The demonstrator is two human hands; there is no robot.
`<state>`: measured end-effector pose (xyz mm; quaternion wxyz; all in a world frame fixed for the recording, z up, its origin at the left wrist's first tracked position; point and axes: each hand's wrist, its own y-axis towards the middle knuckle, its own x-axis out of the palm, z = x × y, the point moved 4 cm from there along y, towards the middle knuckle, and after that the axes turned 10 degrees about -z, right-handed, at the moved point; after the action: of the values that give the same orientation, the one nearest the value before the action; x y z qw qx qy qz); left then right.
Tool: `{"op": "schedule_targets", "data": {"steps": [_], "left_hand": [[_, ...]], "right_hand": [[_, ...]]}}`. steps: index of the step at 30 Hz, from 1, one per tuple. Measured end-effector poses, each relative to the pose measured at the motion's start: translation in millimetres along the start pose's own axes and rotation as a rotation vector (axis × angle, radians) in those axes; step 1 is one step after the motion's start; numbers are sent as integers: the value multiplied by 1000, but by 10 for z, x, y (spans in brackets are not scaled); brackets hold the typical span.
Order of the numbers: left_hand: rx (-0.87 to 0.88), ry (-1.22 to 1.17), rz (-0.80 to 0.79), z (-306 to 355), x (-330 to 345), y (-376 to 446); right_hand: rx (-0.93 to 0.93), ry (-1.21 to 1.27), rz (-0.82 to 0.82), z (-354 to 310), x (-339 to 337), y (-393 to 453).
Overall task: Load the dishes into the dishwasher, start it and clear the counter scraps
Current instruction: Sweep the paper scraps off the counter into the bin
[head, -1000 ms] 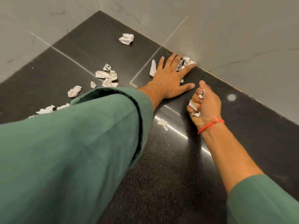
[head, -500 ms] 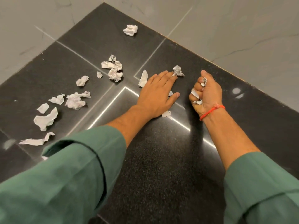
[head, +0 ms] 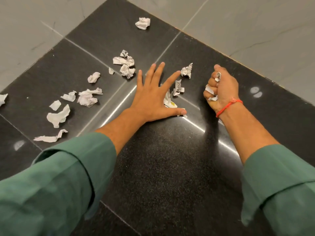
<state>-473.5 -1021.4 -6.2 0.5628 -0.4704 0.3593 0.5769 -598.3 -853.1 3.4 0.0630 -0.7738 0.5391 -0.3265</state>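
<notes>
A: Since 1 second ago the left hand (head: pixel 151 97) has drawn back from the wall edge toward the middle of the counter (head: pixel 170 167), and its fingers, closed together then, now fan out flat on the stone. The crumpled scrap (head: pixel 186 70) it touched at the wall has come along and lies just off the forefinger tip.

B: And the right hand (head: pixel 221 89)?

A: It stays a fist, right of the left hand, gripping white paper bits (head: pixel 209 90) that poke out between the fingers. A red thread bracelet (head: pixel 228 107) circles that wrist.

B: What is the surface?

A: Black speckled granite, polished, cut in slabs with thin pale seams. 2 bright streaks of light meet in a corner just below the left hand. Pale grey marble-look wall tiles (head: pixel 255 31) border it beyond the hands, veined and matte.

B: Where are the scraps?

A: A printed scrap (head: pixel 178 87) stands between forefinger and thumb; another piece (head: pixel 168 101) lies partly under the palm's edge. A cluster (head: pixel 126 65) sits beyond the little finger. More torn, wrinkled pieces (head: pixel 88 97) scatter left of the hand, 1 long strip (head: pixel 49 137) nearest the left sleeve (head: pixel 59 176). 1 ball (head: pixel 143 23) lies far beyond, near the wall.

B: Sleeves?

A: Green, smooth cloth, both pushed up the forearm.
</notes>
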Motion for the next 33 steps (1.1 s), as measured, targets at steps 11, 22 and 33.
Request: {"op": "schedule_targets", "data": {"steps": [11,22,33], "left_hand": [[212,109,-50,217,57,510],[166,-124,186,438,41,149],[-309,-668,201,390,-108,-520]], "right_hand": [[28,99,-19,-19,-32,11],[19,12,7,29,-21,-93],[108,46,7,403,37,-806]]}}
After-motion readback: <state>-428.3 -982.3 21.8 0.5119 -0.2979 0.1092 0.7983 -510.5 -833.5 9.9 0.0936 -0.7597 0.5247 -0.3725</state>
